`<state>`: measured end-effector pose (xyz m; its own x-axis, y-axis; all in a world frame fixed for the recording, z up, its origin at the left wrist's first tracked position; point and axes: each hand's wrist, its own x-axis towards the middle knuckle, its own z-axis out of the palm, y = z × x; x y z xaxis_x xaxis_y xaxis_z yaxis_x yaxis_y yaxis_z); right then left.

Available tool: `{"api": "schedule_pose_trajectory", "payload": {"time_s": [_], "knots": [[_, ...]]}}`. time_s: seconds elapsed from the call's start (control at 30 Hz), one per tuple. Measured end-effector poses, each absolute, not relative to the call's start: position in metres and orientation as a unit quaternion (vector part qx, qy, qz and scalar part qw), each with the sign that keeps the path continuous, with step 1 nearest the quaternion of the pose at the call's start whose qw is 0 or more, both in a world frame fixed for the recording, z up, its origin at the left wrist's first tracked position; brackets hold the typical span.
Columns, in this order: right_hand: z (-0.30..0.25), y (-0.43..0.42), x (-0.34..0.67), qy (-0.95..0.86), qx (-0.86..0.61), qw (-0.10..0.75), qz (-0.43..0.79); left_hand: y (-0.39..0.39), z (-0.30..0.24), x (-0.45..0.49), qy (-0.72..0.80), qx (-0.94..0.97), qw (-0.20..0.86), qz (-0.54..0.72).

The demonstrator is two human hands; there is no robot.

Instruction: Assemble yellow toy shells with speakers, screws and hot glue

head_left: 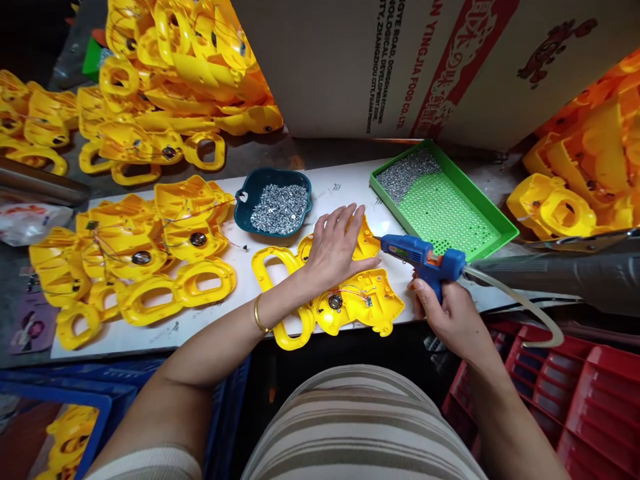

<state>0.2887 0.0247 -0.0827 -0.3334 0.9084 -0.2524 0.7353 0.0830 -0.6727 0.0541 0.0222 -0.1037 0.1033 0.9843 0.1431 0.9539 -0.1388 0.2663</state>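
My right hand (445,310) grips a blue hot glue gun (417,257) by its handle, with a long glue stick (520,300) curving out of the back. The gun's nozzle points left, at the edge of a yellow plastic shell half (366,241). Over that shell my left hand (334,248) lies with its fingers stretched out, covering much of it. Nearer to me is a second yellow shell half (385,303), its hollow side up, with a round speaker (335,301), thin wires and a small circuit board inside.
A dark teal tray (240,217) and a green perforated basket (460,207) hold small metal screws. More yellow shells (145,233) with wires lie left, with heaps (190,73) behind. A cardboard box (340,67) stands at the back; red crates (580,393) are low right.
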Motion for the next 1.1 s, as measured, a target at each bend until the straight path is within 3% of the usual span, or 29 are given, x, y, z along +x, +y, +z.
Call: {"api": "schedule_pose_trajectory", "payload": {"time_s": [0.43,0.63,1.1], "knots": [[-0.08,0.029,0.29,-0.732,-0.561,0.112,0.369,0.024,-0.103,0.053,0.653,0.741,0.062,0.144],[-0.081,0.032,0.293,-0.715,-0.554,0.087,0.416,0.024,-0.104,0.049,0.641,0.747,0.072,0.159],[-0.089,0.024,0.289,-0.697,-0.53,0.116,0.469,0.026,-0.109,0.04,0.651,0.733,0.101,0.167]]}}
